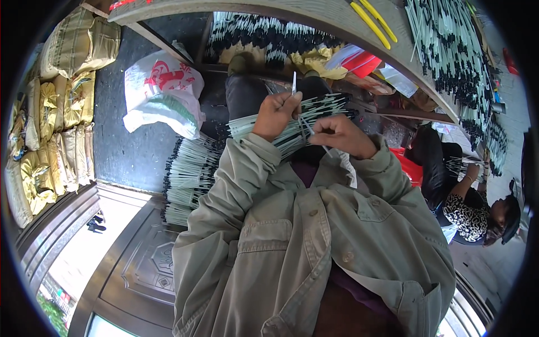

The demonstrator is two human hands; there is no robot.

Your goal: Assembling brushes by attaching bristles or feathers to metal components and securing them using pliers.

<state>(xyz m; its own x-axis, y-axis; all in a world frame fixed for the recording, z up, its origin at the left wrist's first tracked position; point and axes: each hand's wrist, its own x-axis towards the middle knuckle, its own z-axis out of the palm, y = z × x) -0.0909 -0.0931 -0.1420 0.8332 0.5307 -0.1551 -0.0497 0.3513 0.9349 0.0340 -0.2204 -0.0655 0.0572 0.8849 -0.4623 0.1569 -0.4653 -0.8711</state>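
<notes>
My left hand (278, 115) is closed in a pinch on a thin pale rod (294, 83), whose pale end points up past the thumb. Close to its right, my right hand (345, 136) pinches a narrow white strip (306, 124) that runs between the two hands. Below the right hand a crinkled white strip (350, 171) hangs against my jacket; whether it is the same piece I cannot tell. Under both hands, a bundle of thin pale rods with black ends (247, 127) lies across my lap.
More black-ended rods (188, 174) are stacked at my left, and others (449, 62) cover the bench (314, 17). Yellow-handled pliers or scissors (374, 22) lie there. A white plastic bag (163, 90) sits left; packed sacks (56, 135) line the wall. Another person (469, 213) works at right.
</notes>
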